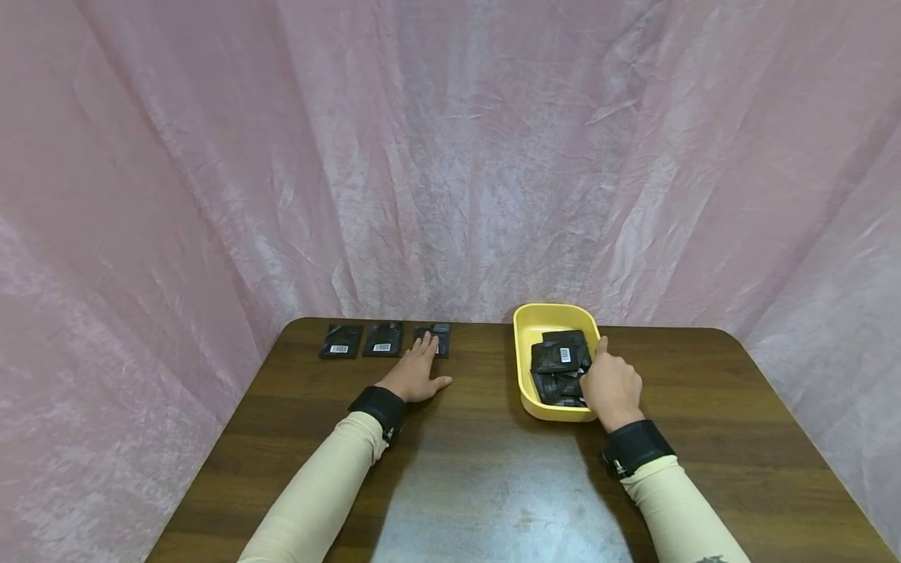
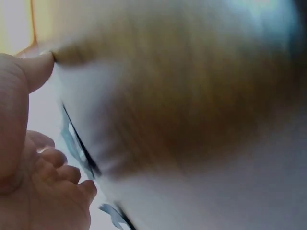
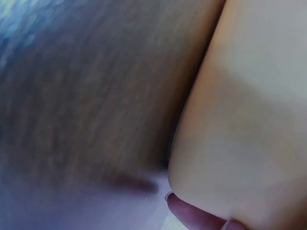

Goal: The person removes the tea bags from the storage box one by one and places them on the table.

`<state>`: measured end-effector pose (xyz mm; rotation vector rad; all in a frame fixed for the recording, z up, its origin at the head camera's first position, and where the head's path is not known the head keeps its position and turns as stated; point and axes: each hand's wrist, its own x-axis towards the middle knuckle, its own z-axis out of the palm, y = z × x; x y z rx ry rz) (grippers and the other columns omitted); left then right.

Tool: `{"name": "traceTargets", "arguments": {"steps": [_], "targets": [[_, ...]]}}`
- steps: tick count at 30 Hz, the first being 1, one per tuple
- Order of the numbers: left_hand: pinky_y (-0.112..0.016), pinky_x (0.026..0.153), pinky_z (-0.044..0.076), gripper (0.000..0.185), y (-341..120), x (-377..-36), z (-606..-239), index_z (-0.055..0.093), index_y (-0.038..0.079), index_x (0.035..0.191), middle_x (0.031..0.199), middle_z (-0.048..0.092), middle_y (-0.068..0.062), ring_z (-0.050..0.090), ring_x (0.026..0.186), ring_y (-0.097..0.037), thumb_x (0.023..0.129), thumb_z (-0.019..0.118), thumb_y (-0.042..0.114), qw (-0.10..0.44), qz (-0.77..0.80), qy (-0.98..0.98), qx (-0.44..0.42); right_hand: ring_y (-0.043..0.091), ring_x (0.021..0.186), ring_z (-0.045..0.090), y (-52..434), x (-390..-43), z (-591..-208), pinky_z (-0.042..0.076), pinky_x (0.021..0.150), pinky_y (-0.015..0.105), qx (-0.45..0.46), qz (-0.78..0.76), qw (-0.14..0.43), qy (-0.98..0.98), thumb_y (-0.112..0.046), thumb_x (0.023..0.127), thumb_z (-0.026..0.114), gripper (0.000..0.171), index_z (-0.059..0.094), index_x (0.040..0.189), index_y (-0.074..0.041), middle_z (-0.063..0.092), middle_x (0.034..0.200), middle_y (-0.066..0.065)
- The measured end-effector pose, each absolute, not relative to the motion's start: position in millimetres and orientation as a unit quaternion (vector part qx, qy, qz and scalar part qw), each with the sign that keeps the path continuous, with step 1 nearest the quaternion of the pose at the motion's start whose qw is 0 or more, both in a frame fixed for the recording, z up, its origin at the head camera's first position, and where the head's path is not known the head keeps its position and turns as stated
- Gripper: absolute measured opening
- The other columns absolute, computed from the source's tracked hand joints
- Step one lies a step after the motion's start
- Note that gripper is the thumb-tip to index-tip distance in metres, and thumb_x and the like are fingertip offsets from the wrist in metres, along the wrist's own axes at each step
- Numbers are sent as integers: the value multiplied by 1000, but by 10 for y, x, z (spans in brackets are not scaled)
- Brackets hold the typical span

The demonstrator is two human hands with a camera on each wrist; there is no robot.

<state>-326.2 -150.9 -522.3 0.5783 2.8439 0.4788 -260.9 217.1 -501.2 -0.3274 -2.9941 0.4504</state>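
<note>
Three black packets lie in a row at the table's far left: one [image 1: 341, 341], a second [image 1: 383, 339] and a third [image 1: 440, 336]. My left hand [image 1: 425, 353] lies flat on the table with straight fingers touching the third packet. A yellow tray [image 1: 524, 367] right of centre holds several more black packets [image 1: 561, 357]. My right hand [image 1: 600, 366] sits at the tray's right rim, fingers curled over it towards the packets; what they grip is hidden. The blurred right wrist view shows the tray wall [image 3: 249, 120] close up with fingertips [image 3: 192, 218] against it.
The dark wooden table [image 1: 486, 485] has rounded far corners and is enclosed by pink cloth [image 1: 450, 156] at the back and both sides. The left wrist view is blurred, showing my palm [image 2: 29, 182] and a dark packet edge [image 2: 79, 143].
</note>
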Motion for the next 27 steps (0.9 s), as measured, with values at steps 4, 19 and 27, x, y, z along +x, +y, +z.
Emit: {"name": "traceTargets", "arguments": {"steps": [4,19,27], "targets": [[-57,135,22,97,-1402,-3212,-5190,14,-2,170,179,9,-26,13,168,-44,103,70,40,72,161,959,222,42,72,69,2192,-2611,-5016,52,58,52,-106,148,56,-982,-13,92,64,85,26,164,10,73,91,31],[-45,137,19,75,-505,-3019,-4665,23,0,169,178,21,-20,19,168,-34,111,59,30,30,172,916,361,35,64,64,2113,-2629,-5005,49,54,46,-102,151,58,-981,-15,94,65,85,24,166,8,72,81,25],[-36,112,55,47,113,-2974,-4661,59,2,147,149,65,-16,68,135,-26,109,59,31,-3,116,936,333,43,71,70,2046,-2611,-5034,55,59,53,-94,152,75,-981,-14,91,67,85,29,163,10,75,90,30]]}}
